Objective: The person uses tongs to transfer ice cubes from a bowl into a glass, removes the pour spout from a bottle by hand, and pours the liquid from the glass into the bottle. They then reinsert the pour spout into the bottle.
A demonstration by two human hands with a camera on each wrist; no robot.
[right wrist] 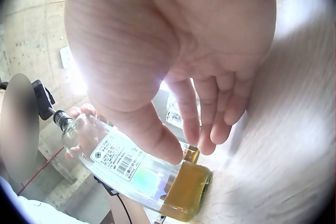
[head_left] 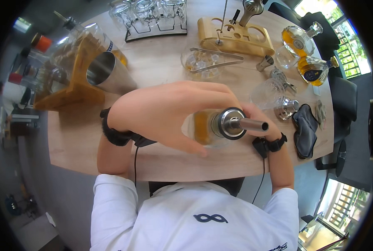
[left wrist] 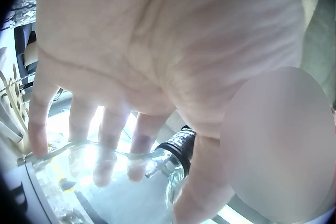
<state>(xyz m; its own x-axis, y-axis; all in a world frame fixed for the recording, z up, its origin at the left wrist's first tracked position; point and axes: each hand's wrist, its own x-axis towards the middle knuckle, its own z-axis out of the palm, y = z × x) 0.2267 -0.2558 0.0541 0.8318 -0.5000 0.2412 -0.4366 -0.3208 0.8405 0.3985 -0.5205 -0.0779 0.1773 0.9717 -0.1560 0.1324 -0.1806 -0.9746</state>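
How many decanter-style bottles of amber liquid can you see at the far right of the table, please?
2: one decanter with a glass stopper at the table's far right edge, the second decanter just in front of it. Others may be hidden beyond the frame.

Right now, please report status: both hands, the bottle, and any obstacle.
Left hand grips bottle near the neck. Right hand holds its lower body. Bottle tilted, amber liquid at its base, steel pourer fitted. Nothing blocking; shaker tin stands behind.

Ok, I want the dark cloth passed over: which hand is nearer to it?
Right. The right hand sits at the bottle, just beside the cloth; the left hand grips the bottle on its far side.
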